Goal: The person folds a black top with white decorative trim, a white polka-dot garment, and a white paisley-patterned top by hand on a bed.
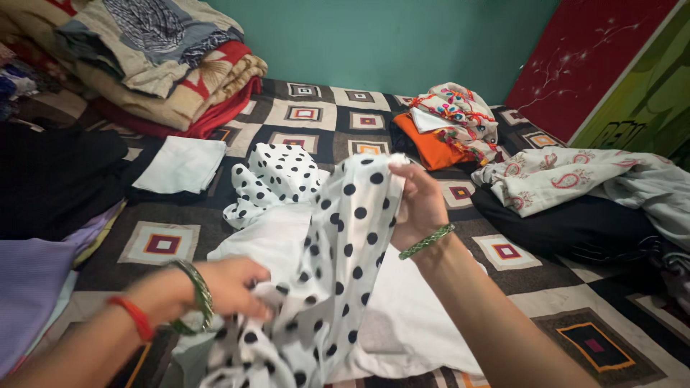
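A white garment with black polka dots [323, 251] is held up over the bed. My right hand [417, 205], with a green bangle at the wrist, grips its upper edge and lifts it. My left hand [230, 286], wearing a green bangle and a red thread, is closed on a lower part of the same cloth. More of the dotted fabric [277, 179] lies bunched on the bed behind. A plain white cloth [402, 316] lies under the garment.
The bedsheet [162, 244] has brown, black and white squares. Folded blankets [158, 65] are stacked at back left, a white folded cloth [183, 164] on black fabric, an orange and embroidered pile [449, 126] at the back, and paisley cloth [560, 176] over black fabric on the right.
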